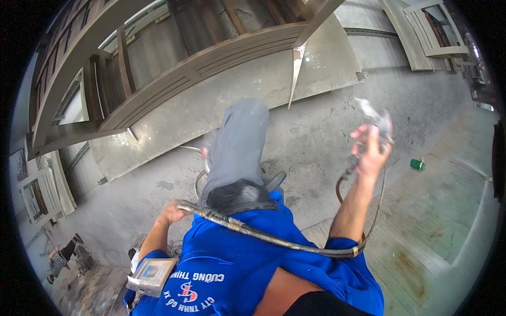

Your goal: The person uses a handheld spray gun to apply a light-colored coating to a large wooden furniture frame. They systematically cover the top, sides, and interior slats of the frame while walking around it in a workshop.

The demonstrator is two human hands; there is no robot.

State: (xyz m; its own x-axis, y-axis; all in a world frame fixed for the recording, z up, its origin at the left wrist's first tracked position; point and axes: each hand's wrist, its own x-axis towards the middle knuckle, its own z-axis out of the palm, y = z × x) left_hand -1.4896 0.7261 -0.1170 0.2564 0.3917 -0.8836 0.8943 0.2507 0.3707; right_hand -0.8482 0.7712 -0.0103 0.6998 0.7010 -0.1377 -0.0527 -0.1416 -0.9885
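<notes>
My right hand (372, 151) is raised out to the right, its fingers wrapped round a silvery spray gun (380, 120), which is smeared by motion. A taped hose (274, 243) loops from beneath the gun, round my right forearm and across my waist. At the left, my left hand (173, 211) is closed round the hose's other stretch beside my hip. Ahead of me stands a large grey-brown wooden furniture frame (211, 64) with slats and panelled rails. Neither hand touches it.
Under the frame lies a grey sheet (263, 89) on the concrete floor (316, 174). A small green can (417, 164) is at the right. Smaller framed panels (435, 31) stand at the far right. Another person (60, 260) is at the lower left, near a round fan-like object (86, 259).
</notes>
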